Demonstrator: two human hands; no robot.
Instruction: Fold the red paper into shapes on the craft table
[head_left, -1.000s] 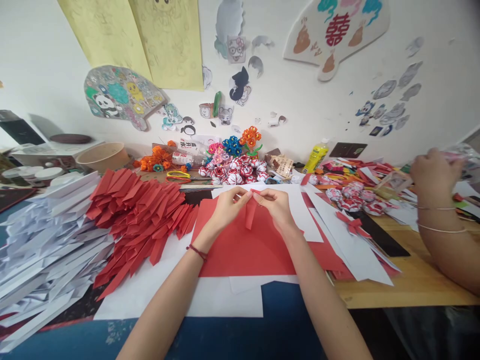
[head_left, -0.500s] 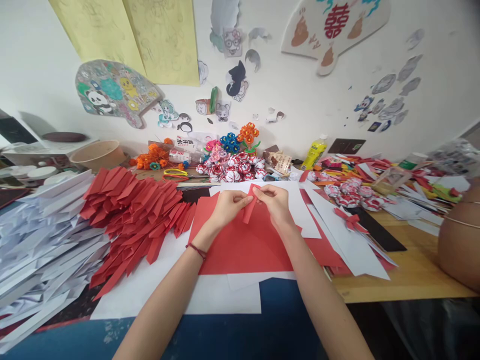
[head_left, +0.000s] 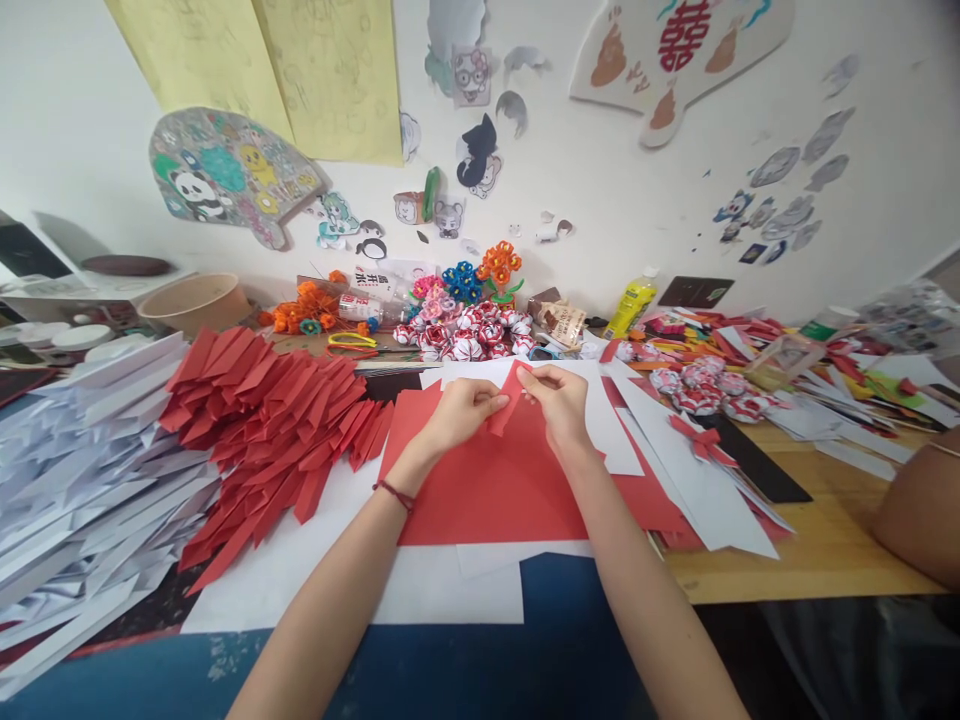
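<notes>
A narrow red paper strip (head_left: 510,402) is held upright at a slant above the large red sheets (head_left: 480,490). My left hand (head_left: 465,410) pinches its left edge between thumb and fingers. Near the strip's top, my right hand (head_left: 556,400) grips the other edge, fingers curled. White sheets (head_left: 450,585) lie beneath the red ones. To the left is a pile of folded red paper pieces (head_left: 277,420), beside a heap of folded white strips (head_left: 97,470).
Red-and-white paper balls (head_left: 480,335), yellow-handled scissors (head_left: 352,343) and a yellow bottle (head_left: 631,303) stand or lie along the wall. Paper scraps (head_left: 750,345) cover the right side. Another person's arm (head_left: 922,505) rests at the right edge.
My right hand has shifted slightly right and up, and the strip leans more to the right at its top. The other person's arm at the right edge has moved lower.
</notes>
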